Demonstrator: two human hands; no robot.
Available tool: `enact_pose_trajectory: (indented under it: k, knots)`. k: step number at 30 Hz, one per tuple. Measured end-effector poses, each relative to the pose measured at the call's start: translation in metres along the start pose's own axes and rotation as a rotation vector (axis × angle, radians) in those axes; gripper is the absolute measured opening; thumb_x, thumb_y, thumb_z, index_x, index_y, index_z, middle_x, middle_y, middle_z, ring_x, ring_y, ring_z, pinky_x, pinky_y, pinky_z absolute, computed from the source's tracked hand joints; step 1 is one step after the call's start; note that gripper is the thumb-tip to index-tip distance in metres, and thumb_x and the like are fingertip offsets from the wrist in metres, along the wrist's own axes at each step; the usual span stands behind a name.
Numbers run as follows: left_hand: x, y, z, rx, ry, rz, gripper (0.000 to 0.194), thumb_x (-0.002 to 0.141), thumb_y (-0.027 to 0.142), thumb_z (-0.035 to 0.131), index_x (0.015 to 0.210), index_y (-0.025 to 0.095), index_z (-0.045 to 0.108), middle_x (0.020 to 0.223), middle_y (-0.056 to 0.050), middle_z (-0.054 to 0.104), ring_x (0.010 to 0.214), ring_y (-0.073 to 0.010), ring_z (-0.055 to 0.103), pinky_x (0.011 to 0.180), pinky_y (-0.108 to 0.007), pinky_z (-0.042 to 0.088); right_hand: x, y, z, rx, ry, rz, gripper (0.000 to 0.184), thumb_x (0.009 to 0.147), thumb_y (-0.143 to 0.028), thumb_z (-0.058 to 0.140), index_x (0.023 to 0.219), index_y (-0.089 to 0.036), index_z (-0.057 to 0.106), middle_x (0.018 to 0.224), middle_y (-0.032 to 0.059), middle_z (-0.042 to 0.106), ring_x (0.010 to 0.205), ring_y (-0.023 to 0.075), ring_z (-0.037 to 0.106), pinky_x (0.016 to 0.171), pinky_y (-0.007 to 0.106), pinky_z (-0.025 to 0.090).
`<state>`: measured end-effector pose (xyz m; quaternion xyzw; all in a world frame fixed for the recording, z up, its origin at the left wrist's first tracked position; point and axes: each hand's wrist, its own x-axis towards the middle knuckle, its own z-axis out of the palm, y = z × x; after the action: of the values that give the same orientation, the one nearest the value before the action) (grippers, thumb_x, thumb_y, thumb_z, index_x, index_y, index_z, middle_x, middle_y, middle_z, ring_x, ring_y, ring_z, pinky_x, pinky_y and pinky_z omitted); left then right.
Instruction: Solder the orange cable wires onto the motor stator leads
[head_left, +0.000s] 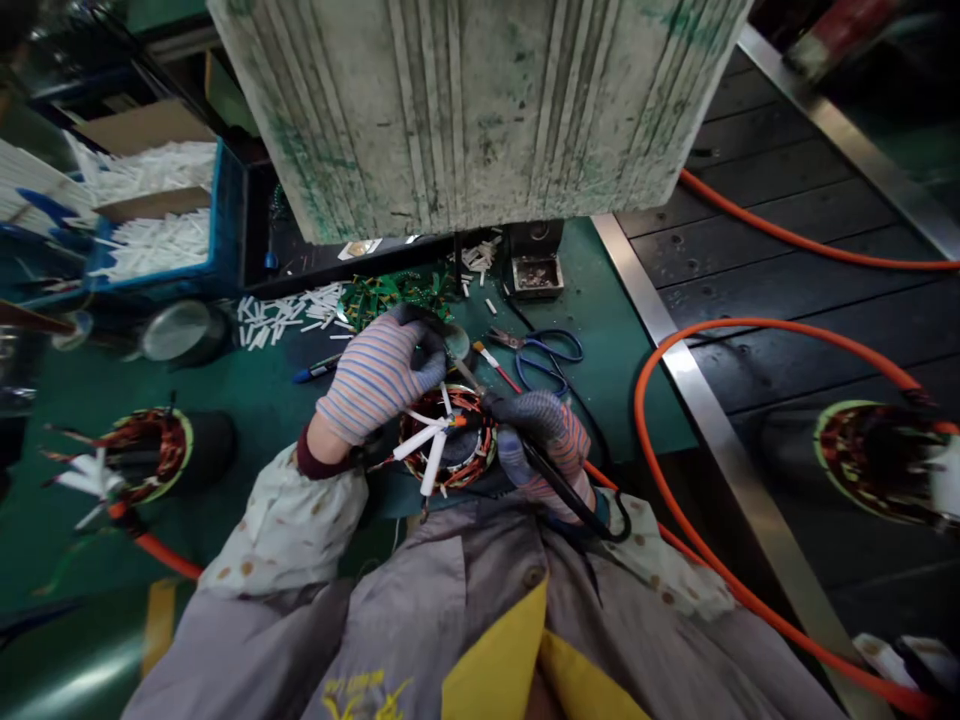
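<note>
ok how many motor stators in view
3: one stator between the left hand and right hand, one on the green mat, one on the dark slats at right; more may be hidden.

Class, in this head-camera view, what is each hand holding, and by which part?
The right hand grips a black-handled tool by its handle, its thin metal shaft reaching toward the left hand. Whether the left hand holds anything cannot be told.

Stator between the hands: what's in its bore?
White sleeves fan across the stator over a dark bore, ringed by copper windings. The left hand and right hand cover its edges; the sleeves hide much of the bore, so its depths can't be seen.
</note>
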<state>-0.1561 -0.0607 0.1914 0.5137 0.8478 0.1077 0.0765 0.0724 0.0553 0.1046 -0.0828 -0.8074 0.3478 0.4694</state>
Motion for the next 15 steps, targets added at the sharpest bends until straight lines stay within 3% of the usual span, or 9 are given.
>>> enact_pose_trajectory:
  k: [5, 9, 12, 15]
  knots:
    - [-0.001, 0.001, -0.003, -0.031, -0.046, -0.029, 0.032, 0.106, 0.042, 0.063, 0.109, 0.016, 0.082, 0.119, -0.016, 0.075, 0.107, -0.0333, 0.074, 0.1, -0.046, 0.065, -0.003, 0.001, 0.002, 0.061, -0.013, 0.062, 0.023, 0.103, -0.023, 0.073, 0.122, -0.034, 0.079, 0.097, 0.0013, 0.086, 0.083, 0.0249, 0.083, 0.074, 0.039, 0.07]
    - [-0.002, 0.005, -0.007, -0.03, -0.073, -0.057, 0.031, 0.109, 0.038, 0.062, 0.11, 0.014, 0.081, 0.122, -0.018, 0.075, 0.107, -0.0314, 0.072, 0.1, -0.045, 0.064, -0.002, 0.001, -0.012, 0.078, 0.124, 0.163, 0.013, 0.107, -0.027, 0.073, 0.118, -0.031, 0.08, 0.099, 0.0012, 0.086, 0.087, 0.0236, 0.083, 0.08, 0.038, 0.07]
    - [-0.002, 0.001, -0.005, -0.043, -0.056, -0.057, 0.032, 0.107, 0.041, 0.062, 0.108, 0.015, 0.081, 0.12, -0.017, 0.075, 0.104, -0.0309, 0.072, 0.097, -0.044, 0.064, 0.015, 0.019, -0.029, -0.053, 0.165, 0.289, 0.016, 0.112, -0.039, 0.072, 0.119, -0.029, 0.083, 0.105, 0.0051, 0.088, 0.095, 0.0271, 0.085, 0.09, 0.043, 0.072]
    - [-0.001, -0.007, 0.001, -0.079, -0.001, -0.051, 0.038, 0.104, 0.051, 0.06, 0.104, 0.019, 0.081, 0.117, -0.015, 0.077, 0.104, -0.0325, 0.074, 0.094, -0.044, 0.064, 0.046, 0.054, -0.038, -0.145, 0.101, 0.384, 0.029, 0.117, -0.048, 0.066, 0.127, -0.027, 0.085, 0.122, 0.0091, 0.091, 0.114, 0.03, 0.087, 0.106, 0.049, 0.072]
